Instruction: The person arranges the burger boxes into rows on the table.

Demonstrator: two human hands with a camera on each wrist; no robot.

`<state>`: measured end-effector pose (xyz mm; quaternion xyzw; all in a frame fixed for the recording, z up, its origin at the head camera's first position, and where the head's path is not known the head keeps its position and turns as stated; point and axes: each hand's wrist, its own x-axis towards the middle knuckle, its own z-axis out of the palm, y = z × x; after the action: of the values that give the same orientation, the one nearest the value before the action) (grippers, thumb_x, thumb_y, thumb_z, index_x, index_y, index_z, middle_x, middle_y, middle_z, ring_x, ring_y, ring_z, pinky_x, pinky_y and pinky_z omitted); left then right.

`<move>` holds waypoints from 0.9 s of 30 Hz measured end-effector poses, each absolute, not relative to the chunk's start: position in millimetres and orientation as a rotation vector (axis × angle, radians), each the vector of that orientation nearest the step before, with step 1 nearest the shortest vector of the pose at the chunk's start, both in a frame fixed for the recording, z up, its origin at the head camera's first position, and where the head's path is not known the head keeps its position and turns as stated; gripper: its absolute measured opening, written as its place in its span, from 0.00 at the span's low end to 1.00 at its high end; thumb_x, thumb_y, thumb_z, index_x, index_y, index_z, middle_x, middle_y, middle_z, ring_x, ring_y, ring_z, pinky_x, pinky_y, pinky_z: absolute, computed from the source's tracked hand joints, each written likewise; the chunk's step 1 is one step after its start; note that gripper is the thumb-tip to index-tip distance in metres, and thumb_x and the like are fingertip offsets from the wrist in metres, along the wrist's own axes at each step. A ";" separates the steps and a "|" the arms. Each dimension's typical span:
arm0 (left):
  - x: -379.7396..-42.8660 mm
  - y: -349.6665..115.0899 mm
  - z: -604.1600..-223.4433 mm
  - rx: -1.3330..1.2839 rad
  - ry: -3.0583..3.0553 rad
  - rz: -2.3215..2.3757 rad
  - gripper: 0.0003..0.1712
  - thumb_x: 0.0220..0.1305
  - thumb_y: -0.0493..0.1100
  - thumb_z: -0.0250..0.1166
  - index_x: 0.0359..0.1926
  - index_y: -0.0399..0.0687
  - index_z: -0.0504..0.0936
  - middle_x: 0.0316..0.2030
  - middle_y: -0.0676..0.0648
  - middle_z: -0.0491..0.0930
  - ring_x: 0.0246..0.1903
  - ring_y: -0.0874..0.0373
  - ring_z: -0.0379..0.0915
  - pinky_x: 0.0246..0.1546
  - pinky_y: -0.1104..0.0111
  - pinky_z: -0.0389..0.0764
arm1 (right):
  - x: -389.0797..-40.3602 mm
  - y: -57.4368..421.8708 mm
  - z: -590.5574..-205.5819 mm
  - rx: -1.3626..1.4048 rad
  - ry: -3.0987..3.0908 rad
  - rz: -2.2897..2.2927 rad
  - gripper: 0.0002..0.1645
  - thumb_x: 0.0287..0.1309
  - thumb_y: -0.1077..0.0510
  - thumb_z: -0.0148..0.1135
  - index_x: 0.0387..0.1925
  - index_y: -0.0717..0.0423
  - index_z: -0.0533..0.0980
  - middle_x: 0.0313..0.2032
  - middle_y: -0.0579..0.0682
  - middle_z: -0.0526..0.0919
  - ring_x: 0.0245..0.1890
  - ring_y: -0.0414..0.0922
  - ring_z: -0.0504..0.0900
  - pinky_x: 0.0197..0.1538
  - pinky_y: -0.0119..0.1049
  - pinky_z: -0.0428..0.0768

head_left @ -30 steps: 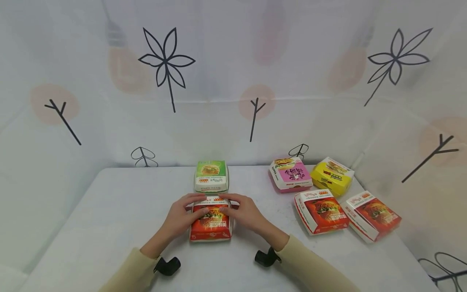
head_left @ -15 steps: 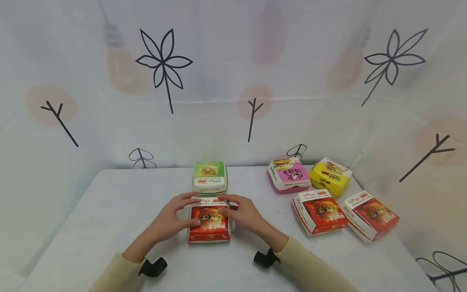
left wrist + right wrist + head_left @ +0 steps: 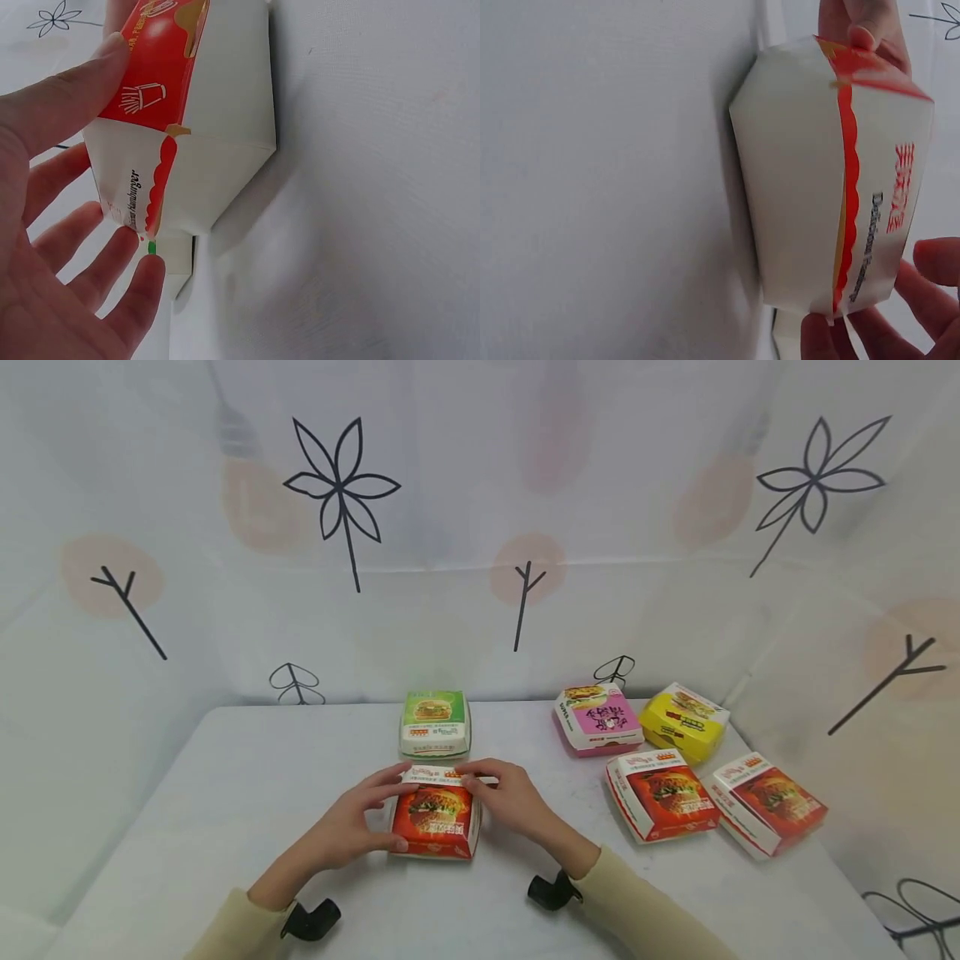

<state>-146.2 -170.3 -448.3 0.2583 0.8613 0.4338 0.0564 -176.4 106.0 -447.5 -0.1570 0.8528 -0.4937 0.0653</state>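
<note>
A red-and-white burger box lies slightly turned between my hands, its lid down. My left hand holds it at the left, thumb at the near corner and fingers spread along the side toward the far end. At the far right corner, my right hand grips the box, thumb over the top and fingertips round the far end. The burger box's side panel fills much of the right wrist view. A green-and-white burger box stands just behind it.
On the right of the white table are a pink burger box, a yellow one and two more red boxes, a left red box and a right red box. A patterned cloth hangs behind.
My left thumb has slid from the top of the red burger box to its near left corner. The box has turned slightly, its near end shifting right. My right hand stays at the far right corner.
</note>
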 end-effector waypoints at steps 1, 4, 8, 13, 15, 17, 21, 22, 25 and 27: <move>-146.9 -170.7 -448.4 0.792 2.601 1.318 0.39 0.52 0.50 0.78 0.66 0.59 0.76 0.75 0.49 0.57 0.69 0.43 0.59 0.57 0.42 0.73 | -176.3 107.4 -446.6 -0.484 2.584 -1.482 0.16 0.68 0.51 0.61 0.54 0.46 0.83 0.55 0.48 0.81 0.55 0.49 0.77 0.54 0.47 0.80; -148.5 -172.7 -448.5 0.807 2.590 1.302 0.39 0.53 0.51 0.77 0.67 0.60 0.75 0.75 0.50 0.58 0.70 0.42 0.57 0.56 0.44 0.75 | -177.1 110.7 -445.2 -0.494 2.596 -1.448 0.14 0.67 0.52 0.62 0.52 0.46 0.84 0.51 0.47 0.83 0.51 0.48 0.78 0.50 0.44 0.81; -150.3 -176.9 -450.3 0.797 2.599 1.291 0.37 0.56 0.52 0.75 0.67 0.61 0.75 0.73 0.49 0.62 0.69 0.42 0.59 0.55 0.47 0.77 | -178.3 114.0 -444.2 -0.492 2.588 -1.398 0.14 0.65 0.52 0.65 0.52 0.44 0.84 0.49 0.45 0.82 0.48 0.46 0.78 0.46 0.40 0.81; -151.6 -181.7 -454.6 0.744 2.600 1.336 0.33 0.60 0.50 0.73 0.66 0.59 0.76 0.68 0.49 0.69 0.65 0.43 0.65 0.53 0.51 0.79 | -178.8 117.7 -443.7 -0.505 2.585 -1.350 0.17 0.63 0.50 0.67 0.53 0.45 0.83 0.48 0.45 0.82 0.47 0.46 0.78 0.44 0.39 0.81; -151.8 -182.6 -455.4 0.729 2.578 1.363 0.32 0.61 0.49 0.72 0.66 0.59 0.76 0.68 0.48 0.69 0.66 0.42 0.65 0.52 0.52 0.80 | -178.9 118.5 -443.2 -0.503 2.592 -1.334 0.18 0.62 0.50 0.68 0.53 0.45 0.83 0.47 0.45 0.82 0.47 0.46 0.78 0.44 0.40 0.80; -152.1 -182.4 -455.7 0.721 2.550 1.383 0.31 0.62 0.48 0.71 0.67 0.58 0.75 0.69 0.48 0.68 0.66 0.41 0.63 0.53 0.52 0.80 | -178.9 119.0 -442.9 -0.501 2.599 -1.322 0.20 0.61 0.50 0.68 0.55 0.46 0.82 0.45 0.45 0.82 0.46 0.46 0.78 0.43 0.40 0.80; -152.5 -178.9 -452.9 0.720 2.530 1.370 0.33 0.63 0.51 0.70 0.68 0.58 0.74 0.70 0.46 0.67 0.67 0.40 0.62 0.54 0.52 0.79 | -177.2 118.9 -442.6 -0.500 2.584 -1.297 0.26 0.60 0.48 0.69 0.59 0.47 0.80 0.43 0.45 0.82 0.46 0.46 0.78 0.42 0.40 0.79; -152.7 -177.4 -451.8 0.718 2.534 1.361 0.33 0.63 0.52 0.70 0.69 0.57 0.73 0.70 0.46 0.67 0.67 0.40 0.62 0.54 0.51 0.79 | -176.5 118.7 -442.5 -0.506 2.579 -1.291 0.27 0.59 0.48 0.70 0.60 0.47 0.79 0.43 0.45 0.81 0.46 0.46 0.78 0.43 0.40 0.79; -153.6 -172.4 -449.6 0.701 2.563 1.346 0.33 0.65 0.54 0.68 0.69 0.58 0.73 0.70 0.47 0.67 0.68 0.41 0.62 0.55 0.49 0.78 | -173.9 117.5 -442.1 -0.526 2.574 -1.275 0.30 0.57 0.46 0.70 0.61 0.47 0.79 0.45 0.46 0.80 0.48 0.46 0.77 0.44 0.41 0.80; -154.6 -168.5 -450.2 0.676 2.591 1.351 0.32 0.65 0.55 0.68 0.68 0.59 0.74 0.69 0.49 0.68 0.67 0.43 0.62 0.56 0.48 0.77 | -172.5 116.3 -441.6 -0.533 2.582 -1.271 0.31 0.56 0.45 0.71 0.61 0.47 0.79 0.47 0.46 0.79 0.49 0.47 0.77 0.46 0.42 0.81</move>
<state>-154.6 -168.5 -450.2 0.2248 0.8617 0.4492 0.0713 -172.5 116.3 -441.6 -0.1812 0.8771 -0.4317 0.1070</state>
